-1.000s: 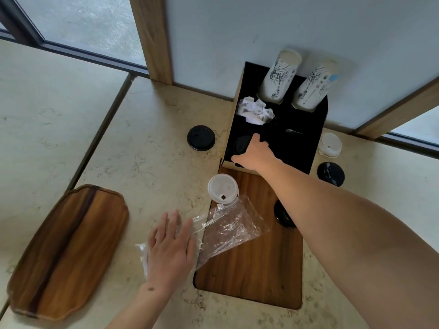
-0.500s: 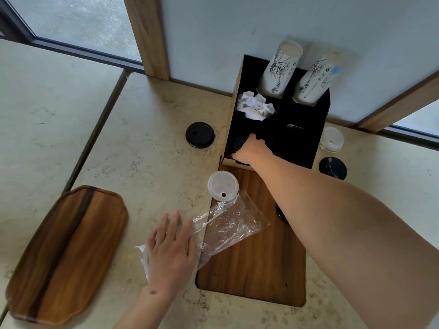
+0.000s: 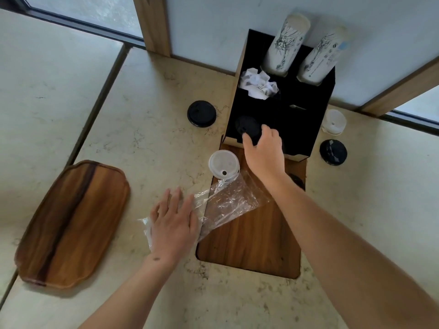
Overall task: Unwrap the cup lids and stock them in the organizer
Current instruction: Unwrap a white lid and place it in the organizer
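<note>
The black organizer (image 3: pixel 297 129) stands against the wall. In its front-left compartment lies a black lid (image 3: pixel 247 125). My right hand (image 3: pixel 263 148) reaches over the front edge, thumb and fingertips pinched on that lid's near rim. A stack of white lids (image 3: pixel 223 165) sits at the mouth of a crumpled clear plastic wrap (image 3: pixel 228 200). My left hand (image 3: pixel 173 222) lies flat on the wrap's near end, fingers spread. Loose lids rest on the counter: a black one on the left (image 3: pixel 201 113), a black one on the right (image 3: pixel 333 152) and a white one on the right (image 3: pixel 333 121).
Two printed cup stacks (image 3: pixel 287 43) and crumpled napkins (image 3: pixel 259 84) fill the organizer's back compartments. A wooden board (image 3: pixel 251 238) lies in front of the organizer, under the wrap. A wooden tray (image 3: pixel 71 224) sits at the left. Another black lid (image 3: pixel 297 180) peeks out beside my right forearm.
My right hand has drawn back a little toward the organizer's front edge, uncovering the black lid in the compartment. My left hand stays flat on the wrap.
</note>
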